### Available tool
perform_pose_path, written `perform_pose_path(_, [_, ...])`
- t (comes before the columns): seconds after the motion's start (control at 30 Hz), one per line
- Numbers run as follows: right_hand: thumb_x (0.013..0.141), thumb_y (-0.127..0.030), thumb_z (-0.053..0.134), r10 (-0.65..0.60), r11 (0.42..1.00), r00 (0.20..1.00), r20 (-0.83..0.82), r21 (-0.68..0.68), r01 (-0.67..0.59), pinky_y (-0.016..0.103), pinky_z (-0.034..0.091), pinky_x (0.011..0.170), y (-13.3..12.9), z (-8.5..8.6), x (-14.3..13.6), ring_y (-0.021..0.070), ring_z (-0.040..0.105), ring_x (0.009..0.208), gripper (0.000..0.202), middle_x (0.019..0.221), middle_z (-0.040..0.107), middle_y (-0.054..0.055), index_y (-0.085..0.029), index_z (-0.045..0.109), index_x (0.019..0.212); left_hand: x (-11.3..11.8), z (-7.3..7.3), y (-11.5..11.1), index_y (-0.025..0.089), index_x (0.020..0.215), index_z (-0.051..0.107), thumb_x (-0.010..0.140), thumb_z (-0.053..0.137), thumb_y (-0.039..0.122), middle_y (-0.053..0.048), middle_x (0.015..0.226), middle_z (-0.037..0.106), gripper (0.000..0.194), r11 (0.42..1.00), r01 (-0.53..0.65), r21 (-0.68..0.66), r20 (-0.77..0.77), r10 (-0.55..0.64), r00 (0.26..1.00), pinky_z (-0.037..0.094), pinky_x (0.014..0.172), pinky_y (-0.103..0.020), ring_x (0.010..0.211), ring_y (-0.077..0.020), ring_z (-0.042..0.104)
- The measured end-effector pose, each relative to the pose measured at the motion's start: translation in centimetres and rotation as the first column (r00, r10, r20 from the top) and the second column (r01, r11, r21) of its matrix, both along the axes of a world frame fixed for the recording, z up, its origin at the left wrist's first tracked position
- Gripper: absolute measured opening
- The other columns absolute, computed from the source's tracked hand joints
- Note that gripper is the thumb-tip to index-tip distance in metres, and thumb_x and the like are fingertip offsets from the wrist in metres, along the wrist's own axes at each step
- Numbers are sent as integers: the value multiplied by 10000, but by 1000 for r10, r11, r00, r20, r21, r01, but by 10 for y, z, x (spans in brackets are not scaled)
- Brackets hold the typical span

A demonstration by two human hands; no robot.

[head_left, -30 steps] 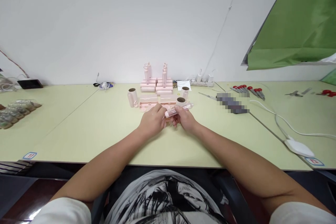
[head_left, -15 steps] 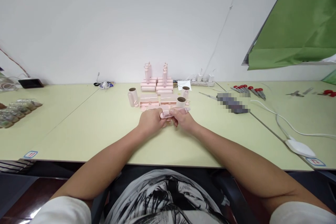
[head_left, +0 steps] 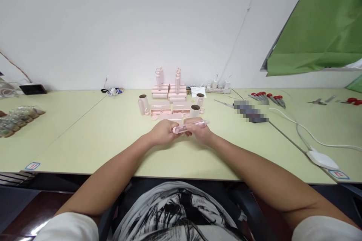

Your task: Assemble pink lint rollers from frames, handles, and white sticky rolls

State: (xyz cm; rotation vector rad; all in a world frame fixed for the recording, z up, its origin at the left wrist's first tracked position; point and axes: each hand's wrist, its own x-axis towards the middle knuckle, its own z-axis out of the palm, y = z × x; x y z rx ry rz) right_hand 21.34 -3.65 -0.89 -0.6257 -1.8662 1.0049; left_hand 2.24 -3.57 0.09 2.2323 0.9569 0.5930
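Light was bright and even, its source out of view, leaving only faint shadows on the pale green table (head_left: 98, 135). Glare whitened the glossy floor at near left. Wide-angle distortion bent the edges; small pink parts looked soft, and blocky pixels masked a dark object (head_left: 250, 111) at right.

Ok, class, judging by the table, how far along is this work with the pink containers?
Partway, I'd judge. Slim pink bottles standing on stacked pink cases at the back look done. In hand is a slim, clear pink tube, held by the left hand and right hand. Probably left: the open pink trays before the stack.
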Motion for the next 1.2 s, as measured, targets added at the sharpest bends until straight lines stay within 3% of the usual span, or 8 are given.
perform_pose_path(0.1, [851, -565, 494, 2, 997, 997, -73, 81, 4, 305, 408, 544, -6, 8, 5, 152, 503, 537, 462, 580, 535, 26, -189, 578, 597, 2, -2, -1, 180, 681, 561, 810, 571, 352, 23, 679, 585, 215, 988, 123, -95, 76, -116, 990, 408, 598, -225, 635, -113, 523])
perform_pose_path(0.2, [826, -599, 525, -154, 968, 986, -70, 189, 165, 330, 435, 596, -4, 18, 17, 175, 532, 600, 466, 607, 559, 47, -191, 602, 614, 0, -1, 2, 178, 593, 436, 825, 572, 440, 38, 581, 471, 376, 999, -6, -46, 139, 12, 990, 367, 553, -224, 559, -92, 444])
perform_pose_path(0.37, [782, -547, 581, -399, 917, 909, -125, -35, 397, 288, 421, 495, 18, 22, 31, 137, 488, 514, 385, 620, 538, -12, -188, 617, 916, -14, 3, 15, 195, 601, 344, 829, 547, 518, 33, 588, 395, 444, 945, -282, 167, 227, 241, 943, 325, 547, -244, 564, -98, 384])
perform_pose_path(0.53, [715, -402, 674, -636, 770, 769, -69, -128, 625, 241, 353, 453, 28, 25, 31, 93, 419, 472, 268, 598, 477, -60, -212, 498, 783, -18, -3, 26, 218, 611, 279, 928, 278, 497, 26, 548, 281, 422, 952, -300, 61, 450, 242, 859, 275, 495, -275, 514, -116, 303])
perform_pose_path(0.67, [686, -363, 700, -628, 774, 778, 5, -96, 625, 245, 343, 469, 26, 29, 33, 95, 414, 487, 252, 591, 479, -55, -207, 511, 747, -16, -4, 26, 222, 648, 298, 923, 330, 455, 36, 565, 288, 362, 941, -338, -19, 529, 296, 795, 262, 478, -267, 506, -112, 290])
perform_pose_path(0.87, [739, -404, 633, -598, 796, 794, 109, -31, 604, 260, 294, 469, 25, 30, 39, 110, 394, 487, 281, 522, 429, -42, -204, 475, 621, -13, -1, 21, 205, 681, 393, 908, 426, 545, 37, 583, 380, 410, 933, -359, 35, 440, 309, 843, 307, 511, -245, 553, -106, 354])
perform_pose_path(1.03, [727, -392, 642, -592, 771, 668, 451, 75, 633, 265, 267, 467, 22, 34, 40, 118, 406, 501, 339, 530, 460, -14, -203, 439, 533, -12, 0, 19, 196, 665, 401, 879, 471, 565, 40, 597, 367, 433, 926, -366, 90, 426, 296, 855, 307, 543, -245, 576, -103, 352])
perform_pose_path(1.2, [727, -358, 639, -570, 745, 587, 575, 61, 664, 262, 266, 434, 25, 36, 48, 124, 440, 471, 285, 543, 517, 11, -198, 494, 541, -12, -2, 20, 194, 657, 400, 867, 489, 550, 39, 610, 365, 423, 930, -346, 122, 387, 277, 880, 305, 570, -250, 594, -105, 352])
